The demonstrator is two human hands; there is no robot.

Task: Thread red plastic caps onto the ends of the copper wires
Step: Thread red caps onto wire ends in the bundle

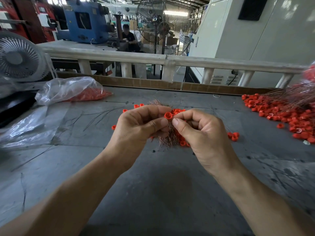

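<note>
Fig.: head view, capping stage. Left hand (141, 126) grips the bundle of copper wires (170, 135), fingers curled round it, and pinches one red cap (168, 115) between thumb and forefinger, open mouth facing the camera. Right hand (201, 132) is closed in a fine pinch, thumb tip just beside the cap; presumably on a single wire end, but the strand itself is too thin to make out. Both hands held above the grey bench (153, 193), w/ loose caps (180, 138) scattered beneath and behind them. Larger heap of caps (281, 114) at far right, more wire strands (293, 96) lying over it; clear bag of caps (73, 91) at left, beside a white fan (18, 58).

Handling (judged): cap is light, rigid, smooth, so likely to slip or roll; best held by its outer wall, mouth kept unobstructed. Wires are fine, springy, easily kinked; take the chosen strand close to its tip so it stays stiff enough to enter, keeping the rest bunched in the other hand.
</note>
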